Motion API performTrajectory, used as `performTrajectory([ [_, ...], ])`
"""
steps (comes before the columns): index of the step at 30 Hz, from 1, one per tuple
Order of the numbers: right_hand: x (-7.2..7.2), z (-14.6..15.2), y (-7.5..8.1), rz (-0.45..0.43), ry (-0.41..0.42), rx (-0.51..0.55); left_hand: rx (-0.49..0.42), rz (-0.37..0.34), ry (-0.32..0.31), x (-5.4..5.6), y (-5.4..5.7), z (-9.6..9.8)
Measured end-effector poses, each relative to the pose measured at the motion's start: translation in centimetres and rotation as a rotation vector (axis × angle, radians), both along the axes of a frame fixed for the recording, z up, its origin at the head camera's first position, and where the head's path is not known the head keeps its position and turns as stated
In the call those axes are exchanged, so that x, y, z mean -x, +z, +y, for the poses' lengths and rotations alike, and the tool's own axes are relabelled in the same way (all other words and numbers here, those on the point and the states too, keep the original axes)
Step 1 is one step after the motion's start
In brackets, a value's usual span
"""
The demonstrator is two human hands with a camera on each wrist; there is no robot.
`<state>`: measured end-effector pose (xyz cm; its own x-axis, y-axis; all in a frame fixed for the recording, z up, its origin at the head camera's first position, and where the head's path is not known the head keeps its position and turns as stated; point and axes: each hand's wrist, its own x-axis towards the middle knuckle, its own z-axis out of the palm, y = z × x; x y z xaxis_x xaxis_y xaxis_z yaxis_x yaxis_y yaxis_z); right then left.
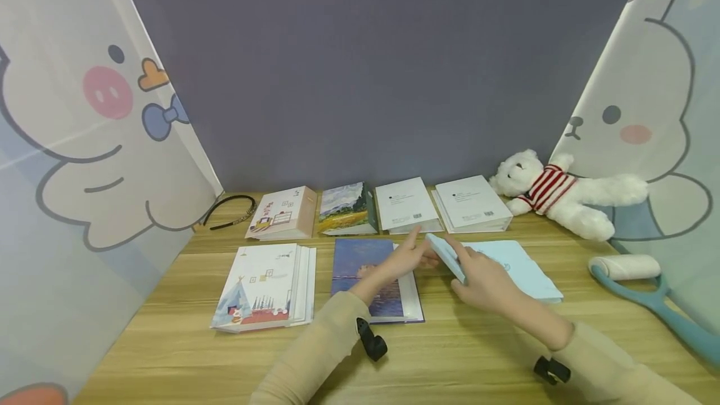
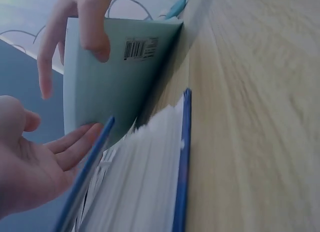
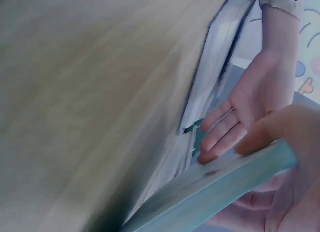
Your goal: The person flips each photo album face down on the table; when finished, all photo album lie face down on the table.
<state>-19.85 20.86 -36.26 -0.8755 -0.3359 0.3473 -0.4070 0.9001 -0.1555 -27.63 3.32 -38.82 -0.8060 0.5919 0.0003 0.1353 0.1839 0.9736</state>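
Observation:
My right hand point(image 1: 486, 280) grips a light-blue album point(image 1: 512, 264) by its spine side. That side is raised off the table, and the album leans down to the right. In the left wrist view its back cover point(image 2: 120, 77), with a barcode, faces me. My left hand point(image 1: 405, 258) is stretched out beside the raised spine, its fingers extended. Whether its fingertips touch the album, I cannot tell. Beneath the left forearm lies a blue album with a painted cover point(image 1: 351, 267), partly hidden by the arm.
Behind stand a pink-spined album point(image 1: 281, 211), a landscape-painting album point(image 1: 345, 208) and two white albums point(image 1: 407, 202). A tent-picture album point(image 1: 255, 286) lies front left, a headband point(image 1: 230, 211) behind it. At right are a white teddy bear point(image 1: 562, 195) and a lint roller point(image 1: 627, 267).

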Motion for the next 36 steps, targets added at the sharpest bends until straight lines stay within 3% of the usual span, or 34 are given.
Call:
performTrajectory([
  [5,-0.4,-0.5,0.8,0.078,-0.025,-0.029,-0.046,0.015,0.005,-0.5,0.5,0.2],
  [12,0.0,0.6,3.7,-0.143,-0.027,0.055,-0.046,0.045,-0.08,-0.3,0.0,0.5],
  [15,0.3,1.2,4.6,-0.16,-0.02,0.105,-0.011,0.061,-0.105,-0.2,-0.2,0.8],
  [21,0.9,2.2,5.6,-0.081,0.031,0.223,0.102,0.126,-0.151,-0.3,-0.4,1.4],
  [26,1.3,2.5,5.9,-0.07,0.029,0.322,0.2,0.203,-0.17,-0.7,-0.6,1.8],
  [31,1.6,3.3,6.3,-0.148,-0.012,0.445,0.219,0.216,-0.194,-0.6,-0.9,1.9],
  [36,1.9,4.1,6.8,-0.263,-0.033,0.662,0.161,0.152,-0.221,-0.6,-0.8,1.9],
])
